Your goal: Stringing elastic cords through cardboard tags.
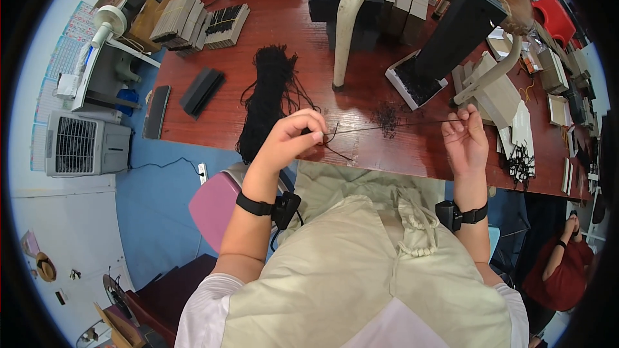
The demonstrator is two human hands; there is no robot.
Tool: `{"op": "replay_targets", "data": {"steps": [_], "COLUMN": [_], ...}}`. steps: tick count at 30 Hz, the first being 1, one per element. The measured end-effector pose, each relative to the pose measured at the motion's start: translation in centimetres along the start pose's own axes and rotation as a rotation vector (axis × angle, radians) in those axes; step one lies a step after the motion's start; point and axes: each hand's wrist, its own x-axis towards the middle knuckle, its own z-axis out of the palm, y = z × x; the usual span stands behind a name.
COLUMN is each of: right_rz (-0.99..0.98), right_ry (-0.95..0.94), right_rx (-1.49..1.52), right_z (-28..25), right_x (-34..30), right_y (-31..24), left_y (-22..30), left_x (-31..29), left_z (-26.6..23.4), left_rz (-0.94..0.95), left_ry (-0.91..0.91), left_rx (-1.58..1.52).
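Note:
A thin black cord (pixel 400 127) runs stretched between my two hands above the near edge of the red-brown table. My left hand (pixel 298 134) pinches it between thumb and forefinger, and a loose end dangles below. At the other end my right hand (pixel 467 135) grips the cord with curled fingers, raised near the table's right side. A thick bundle of black cords (pixel 271 90) lies just beyond my left hand. Between the hands, a small heap of short black cord bits (pixel 388 118) rests on the tabletop.
A metal stool leg (pixel 349 32) stands on the table. Right of it, a tall black box (pixel 461 32) leans in a white tray (pixel 403 88). Stacks of grey card pieces (pixel 180 22) sit far left. Tied black cords (pixel 520 162) hang at the right edge. Another person (pixel 562 267) sits lower right.

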Motion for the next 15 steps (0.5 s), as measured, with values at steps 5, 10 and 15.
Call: {"op": "replay_targets", "data": {"steps": [5,10,15], "right_rz": [0.081,0.302,0.233], "right_ry": [0.024,0.094,0.050], "right_rx": [-0.154,-0.559,-0.738], "right_z": [0.4,1.9,5.8], "right_x": [-0.8,-0.7,-0.2], "right_y": [0.3,2.6,3.3], "left_y": [0.7,0.6,2.5], "left_x": [0.7,3.8,3.8], "left_z": [1.3,2.2,5.5], "left_rz": [0.100,0.021,-0.304], "left_ry": [-0.007,-0.244,-0.052], "left_rx": [-0.991,-1.469,-0.670]}}
